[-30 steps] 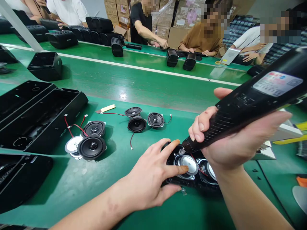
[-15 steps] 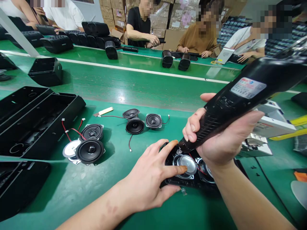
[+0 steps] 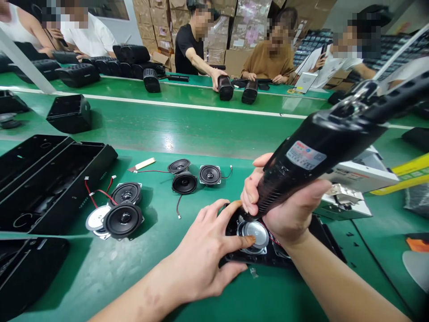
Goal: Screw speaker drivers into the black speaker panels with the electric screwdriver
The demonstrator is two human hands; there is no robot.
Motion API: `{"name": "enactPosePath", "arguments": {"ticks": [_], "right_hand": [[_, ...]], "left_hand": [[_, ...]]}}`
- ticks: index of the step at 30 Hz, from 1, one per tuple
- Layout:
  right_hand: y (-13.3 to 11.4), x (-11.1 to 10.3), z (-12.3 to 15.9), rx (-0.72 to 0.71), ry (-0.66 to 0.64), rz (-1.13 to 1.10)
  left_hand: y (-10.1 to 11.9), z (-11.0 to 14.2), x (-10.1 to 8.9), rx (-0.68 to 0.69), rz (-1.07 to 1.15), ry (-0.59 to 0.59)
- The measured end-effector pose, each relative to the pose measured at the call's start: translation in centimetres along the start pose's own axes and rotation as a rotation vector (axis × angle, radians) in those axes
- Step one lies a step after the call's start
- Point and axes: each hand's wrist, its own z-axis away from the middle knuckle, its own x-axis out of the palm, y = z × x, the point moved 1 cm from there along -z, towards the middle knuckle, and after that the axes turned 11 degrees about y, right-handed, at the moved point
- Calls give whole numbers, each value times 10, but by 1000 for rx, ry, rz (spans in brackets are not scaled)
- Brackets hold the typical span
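My right hand grips a black electric screwdriver, its tip pressed down at the far edge of a speaker driver with a silver magnet. That driver sits in a black speaker panel lying on the green mat. My left hand rests spread on the panel's left end, with the index finger and thumb touching the driver. A second driver in the panel is mostly hidden under my right wrist.
Loose speaker drivers with red wires lie at left and centre. Open black housings fill the left side. White boxes stand at right. Beyond the green conveyor, several people handle black speakers.
The screwdriver has tilted more upright and shifted left over the driver. My view has moved slightly, so the panel appears further left. My left hand stays on the panel.
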Motion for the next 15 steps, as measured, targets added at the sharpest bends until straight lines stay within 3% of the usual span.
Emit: {"name": "enactPosePath", "arguments": {"ticks": [10, 12, 15], "right_hand": [[6, 0, 3, 11, -25, -77], [-4, 0, 1, -25, 11, -95], [-41, -15, -7, -114, 143, -88]], "left_hand": [[2, 1, -1, -2, -14, 2], [2, 2, 1, 4, -22, 27], [1, 3, 2, 10, -52, 52]]}}
